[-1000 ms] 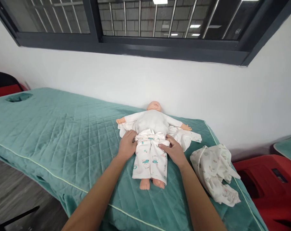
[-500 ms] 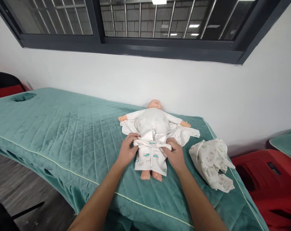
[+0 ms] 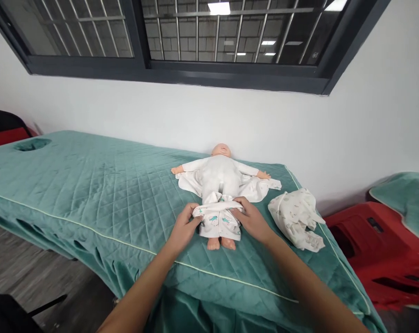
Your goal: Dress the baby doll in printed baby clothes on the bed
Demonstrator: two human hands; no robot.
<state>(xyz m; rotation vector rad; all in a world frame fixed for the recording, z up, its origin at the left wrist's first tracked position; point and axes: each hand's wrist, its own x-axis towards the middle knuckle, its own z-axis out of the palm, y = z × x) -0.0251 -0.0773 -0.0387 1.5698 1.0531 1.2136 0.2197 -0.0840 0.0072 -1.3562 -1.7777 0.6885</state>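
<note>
A baby doll (image 3: pixel 220 173) lies on its back on the green quilted bed cover (image 3: pixel 126 194), arms spread and head toward the wall. White baby trousers (image 3: pixel 219 223) with a small teal print sit around its lower legs, and its bare feet stick out below the hems. My left hand (image 3: pixel 185 226) pinches the waistband at its left side. My right hand (image 3: pixel 251 218) pinches the other end of the waistband. Under the doll's arms and back, a white printed garment (image 3: pixel 254 187) lies spread out.
To the right of the doll lies a crumpled white printed cloth item (image 3: pixel 296 217). Red plastic stools (image 3: pixel 376 249) stand beyond the bed's right end. A white wall and a barred window (image 3: pixel 209 41) rise behind. The bed has a face hole (image 3: pixel 32 144) at far left.
Both hands have drawn the waistband down the doll's legs toward me, baring more of the white upper legs. The camera view has shifted slightly.
</note>
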